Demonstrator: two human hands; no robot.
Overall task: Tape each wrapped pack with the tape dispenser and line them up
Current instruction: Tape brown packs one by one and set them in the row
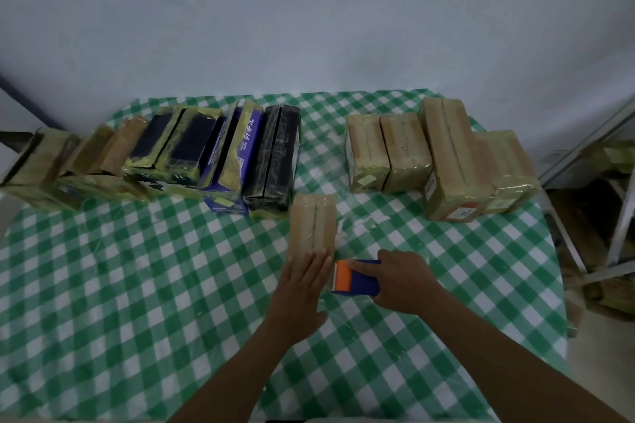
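A tan wrapped pack (312,221) lies lengthwise in the middle of the green checked table (137,268). My left hand (302,288) presses flat on its near end with straight fingers. Just to the right, my right hand (403,280) grips the blue and orange tape dispenser (355,276), which rests on the cloth beside the pack's near corner. A row of taped packs (213,154), tan, black and purple, stands along the back left. Another group of tan packs (443,154) sits at the back right.
A pale wall rises behind the table. Off the right edge stand a metal frame (615,227) and more wrapped bundles (611,292) on the floor. Open cloth lies at the front left and front right.
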